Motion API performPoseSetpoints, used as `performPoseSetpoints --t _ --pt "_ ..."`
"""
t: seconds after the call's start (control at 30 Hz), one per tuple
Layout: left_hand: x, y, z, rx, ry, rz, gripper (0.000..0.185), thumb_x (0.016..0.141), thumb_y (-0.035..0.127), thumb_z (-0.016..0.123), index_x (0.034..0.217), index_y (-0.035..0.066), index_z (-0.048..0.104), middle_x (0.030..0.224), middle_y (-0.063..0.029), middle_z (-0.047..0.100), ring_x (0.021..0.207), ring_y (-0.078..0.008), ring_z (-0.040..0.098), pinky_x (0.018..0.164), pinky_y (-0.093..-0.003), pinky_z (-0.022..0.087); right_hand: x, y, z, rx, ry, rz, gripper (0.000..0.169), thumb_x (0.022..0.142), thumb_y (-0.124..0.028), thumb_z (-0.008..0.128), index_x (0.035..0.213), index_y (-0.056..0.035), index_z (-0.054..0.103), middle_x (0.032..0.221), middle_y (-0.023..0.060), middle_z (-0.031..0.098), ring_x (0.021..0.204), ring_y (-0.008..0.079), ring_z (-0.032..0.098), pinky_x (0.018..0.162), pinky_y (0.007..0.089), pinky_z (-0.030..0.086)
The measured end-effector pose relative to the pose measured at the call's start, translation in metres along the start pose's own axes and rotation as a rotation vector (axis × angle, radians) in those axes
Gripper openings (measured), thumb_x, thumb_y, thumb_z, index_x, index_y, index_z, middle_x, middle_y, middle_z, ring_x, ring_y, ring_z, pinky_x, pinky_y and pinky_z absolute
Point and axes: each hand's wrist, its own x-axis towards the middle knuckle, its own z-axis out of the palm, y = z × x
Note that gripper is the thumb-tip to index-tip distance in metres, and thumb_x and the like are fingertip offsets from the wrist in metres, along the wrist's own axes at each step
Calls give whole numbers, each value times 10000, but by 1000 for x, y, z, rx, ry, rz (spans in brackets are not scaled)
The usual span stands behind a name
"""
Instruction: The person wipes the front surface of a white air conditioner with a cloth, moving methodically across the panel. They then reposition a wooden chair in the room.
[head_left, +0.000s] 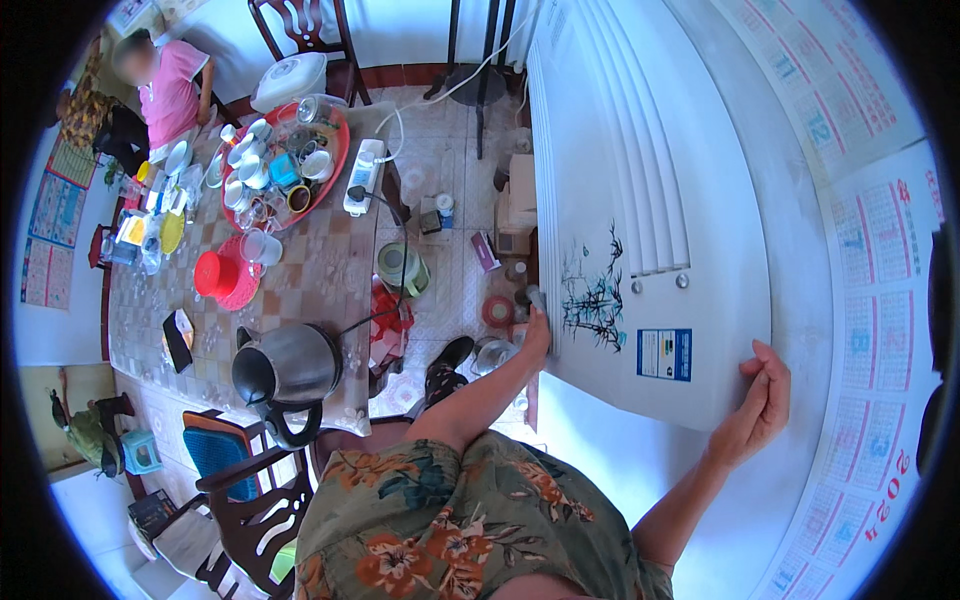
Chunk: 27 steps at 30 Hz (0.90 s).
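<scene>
A tall white appliance cabinet (600, 187), apparently a floor-standing air conditioner, stands before me with long louvres, a dark bamboo print (596, 307) and a blue-edged label (664, 355). My left hand (535, 337) is at its left edge, with a small grey cloth-like thing (535, 297) at the fingertips. On the other side, my right hand (759, 397) is beside the lower right corner, fingers bent and somewhat apart; nothing shows in it, and whether it touches the cabinet is unclear.
Left is a table (315, 262) with a metal electric kettle (289, 364), a power strip (363, 180) and a red tray (343, 150) of cups. Boxes (517, 195) and a green jug (403, 268) are on the floor. A person in pink (169, 97) sits at the far end.
</scene>
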Motion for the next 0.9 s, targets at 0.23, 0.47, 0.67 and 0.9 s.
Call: performPoseSetpoints --t 0.23,0.47,0.67,0.9 --pt "101 13 2 -242 -53 -77 727 961 636 225 1464 117 294 1408 -103 452 1236 -274 492 1022 -472 414 3 -1 1 -26 -4 27 259 946 -50 421 957 26 668 762 58 541 691 125 469 622 248 349" --pt "168 105 12 -179 -176 47 682 1001 535 229 1540 199 -19 1542 -73 246 1348 -272 344 1088 -466 306 1 3 2 -45 31 34 260 960 -72 421 941 2 669 733 28 499 684 106 445 618 246 326" --pt "101 190 40 143 -44 154 742 978 599 204 1532 112 124 1542 -110 264 1362 -277 344 1101 -403 315 -6 0 -1 -41 54 100 266 973 -83 416 947 -7 670 731 19 483 690 102 437 624 240 316" --pt "136 65 9 400 13 651 644 1025 376 298 1501 -27 137 1555 -215 188 1447 -320 173 1173 -365 132 0 -5 3 -5 26 87 259 971 -69 418 959 -1 667 753 22 490 695 96 429 615 239 306"
